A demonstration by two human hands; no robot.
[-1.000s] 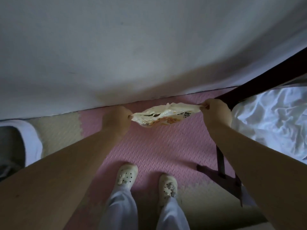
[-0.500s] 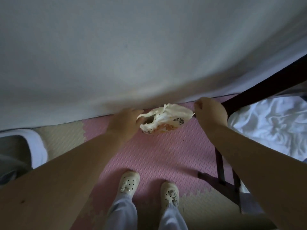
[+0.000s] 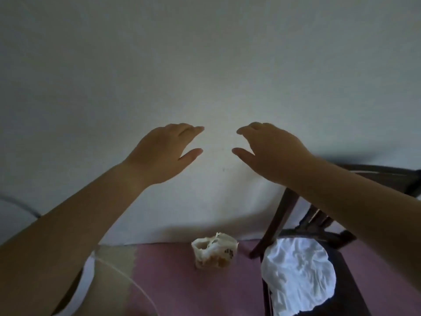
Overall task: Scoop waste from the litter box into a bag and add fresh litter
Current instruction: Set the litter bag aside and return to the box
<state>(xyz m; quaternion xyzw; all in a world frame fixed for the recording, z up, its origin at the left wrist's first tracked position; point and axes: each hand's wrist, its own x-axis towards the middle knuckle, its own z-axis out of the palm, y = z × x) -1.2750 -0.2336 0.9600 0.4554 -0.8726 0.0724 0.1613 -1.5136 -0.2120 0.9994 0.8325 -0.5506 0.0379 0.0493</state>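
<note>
Left hand (image 3: 164, 153): raised, palm away, fingers loosely straight and together, thumb spread below them. It holds nothing. Right hand (image 3: 271, 151): same height, fingers slackly bent at the tips, thumb stuck out toward the other hand, also holding nothing. The two hands face each other with a gap between the fingertips, neither touching anything; both bare forearms run in from the bottom corners of the view.

Behind them is a plain pale wall (image 3: 205, 65), dimly lit.

The bag (image 3: 214, 250) is well below the hands. It is a small crumpled cream plastic one with orange and dark print (too blurred to read), and it sits on the pink mat (image 3: 182, 290) at the mat's far edge, right against the foot of the wall, its top gathered in a loose bunch.

Just beside the bag, to the right, is a dark wooden chair (image 3: 275, 215); its nearest leg stands on the mat's far edge. A rumpled white cloth (image 3: 298, 274) lies on the seat.

To the left of the pink mat is a beige mat tile (image 3: 116, 258). A thin pale curved rim (image 3: 134, 284) crosses it; I cannot tell what it belongs to.
</note>
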